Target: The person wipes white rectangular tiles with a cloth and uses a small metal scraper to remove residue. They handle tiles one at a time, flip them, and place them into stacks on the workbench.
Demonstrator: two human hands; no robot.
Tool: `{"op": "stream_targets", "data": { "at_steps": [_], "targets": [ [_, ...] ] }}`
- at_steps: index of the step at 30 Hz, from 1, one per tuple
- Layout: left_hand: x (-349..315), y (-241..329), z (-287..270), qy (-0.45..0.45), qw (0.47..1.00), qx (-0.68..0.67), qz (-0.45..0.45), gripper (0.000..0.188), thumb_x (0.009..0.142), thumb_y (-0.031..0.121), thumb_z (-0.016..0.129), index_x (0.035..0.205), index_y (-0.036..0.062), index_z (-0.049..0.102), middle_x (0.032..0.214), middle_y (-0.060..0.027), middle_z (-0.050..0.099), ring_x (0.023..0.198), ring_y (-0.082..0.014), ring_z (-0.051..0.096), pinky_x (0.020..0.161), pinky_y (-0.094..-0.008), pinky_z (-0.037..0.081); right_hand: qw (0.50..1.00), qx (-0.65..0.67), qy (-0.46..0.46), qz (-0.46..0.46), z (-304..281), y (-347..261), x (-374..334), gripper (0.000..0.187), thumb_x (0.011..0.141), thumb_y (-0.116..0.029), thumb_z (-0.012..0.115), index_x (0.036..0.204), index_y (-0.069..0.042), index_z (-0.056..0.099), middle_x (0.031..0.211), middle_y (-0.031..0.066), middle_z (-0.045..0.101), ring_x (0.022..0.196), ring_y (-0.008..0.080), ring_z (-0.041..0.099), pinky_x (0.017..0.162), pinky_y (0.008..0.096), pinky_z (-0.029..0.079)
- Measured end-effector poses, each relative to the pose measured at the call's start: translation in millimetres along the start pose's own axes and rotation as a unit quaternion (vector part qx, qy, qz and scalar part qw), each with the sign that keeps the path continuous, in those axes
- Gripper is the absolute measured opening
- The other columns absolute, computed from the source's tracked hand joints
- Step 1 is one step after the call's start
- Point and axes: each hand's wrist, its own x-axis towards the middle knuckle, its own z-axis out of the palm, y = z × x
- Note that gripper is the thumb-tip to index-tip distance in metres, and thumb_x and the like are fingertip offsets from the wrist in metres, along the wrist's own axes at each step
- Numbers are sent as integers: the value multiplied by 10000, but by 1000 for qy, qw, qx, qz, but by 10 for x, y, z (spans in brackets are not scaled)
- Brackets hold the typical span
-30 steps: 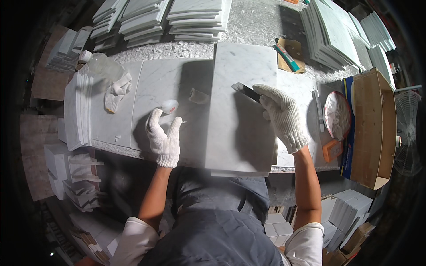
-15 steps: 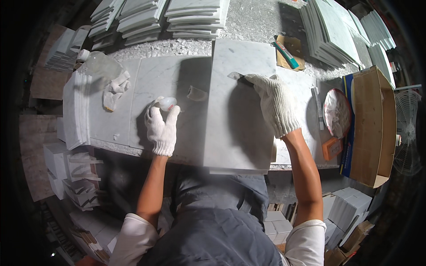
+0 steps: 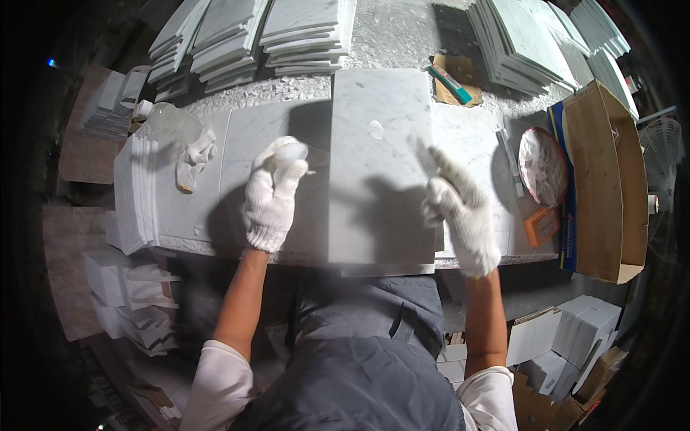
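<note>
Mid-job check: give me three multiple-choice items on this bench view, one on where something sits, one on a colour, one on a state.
1. Where does the round dish lie?
A. to the right of the marble tile
B. under the left hand
C. on the stacked tiles at the top

2. What colour are the gloves on both hands?
A. blue
B. white
C. black

3. How does the right hand look?
A. sharp and flat on the bench
B. blurred, over the tile's right edge
C. out of view

Answers:
1 A: the round dish lies right of the marble tile, beside the cardboard box.
2 B: the left hand and right hand wear white gloves.
3 B: the right hand is smeared, at the tile's right edge.
</note>
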Motion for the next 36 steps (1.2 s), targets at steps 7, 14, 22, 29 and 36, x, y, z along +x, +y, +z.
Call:
{"op": "stream_targets", "data": {
  "at_steps": [7, 14, 22, 29, 36],
  "targets": [
    [402, 145, 291, -45, 845, 443, 297, 578, 776, 172, 860, 1320, 151, 662, 1215, -45, 660, 1135, -285, 628, 997, -433, 512, 898, -314, -10, -308, 299, 431, -186, 386, 875, 54, 728, 1241, -61, 685, 981, 94, 703, 836, 211, 654, 756, 319, 544],
    [502, 260, 360, -40, 704, 617, 350, 579, 715, 286, 863, 1266, 235, 692, 1109, -2, 632, 1082, -259, 611, 992, -425, 498, 885, -336, -1, -323, 278, 373, -189, 394, 832, -2, 780, 1209, -99, 716, 929, 114, 680, 795, 272, 642, 708, 355, 520],
    [542, 437, 422, -56, 665, 628, 399, 443, 760, 205, 793, 1194, 189, 706, 948, 0, 587, 949, -217, 616, 982, -408, 517, 882, -344, -4, -322, 272, 377, -183, 548, 774, 24, 622, 1271, -203, 666, 942, 33, 696, 861, 290, 648, 712, 402, 545],
    [537, 439, 432, -46, 647, 643, 408, 438, 751, 169, 770, 1183, 193, 708, 917, -6, 565, 926, -199, 615, 1000, -402, 510, 878, -355, -9, -321, 262, 346, -198, 530, 779, 3, 621, 1272, -186, 665, 961, 25, 704, 889, 286, 651, 741, 399, 547],
    [528, 348, 401, -55, 644, 673, 361, 583, 689, 254, 845, 1255, 291, 710, 1111, 18, 628, 1178, -271, 579, 1069, -437, 460, 879, -350, -9, -323, 260, 355, -192, 519, 784, -6, 623, 1270, -182, 666, 943, 29, 702, 869, 290, 648, 733, 401, 545]
  ]
}}
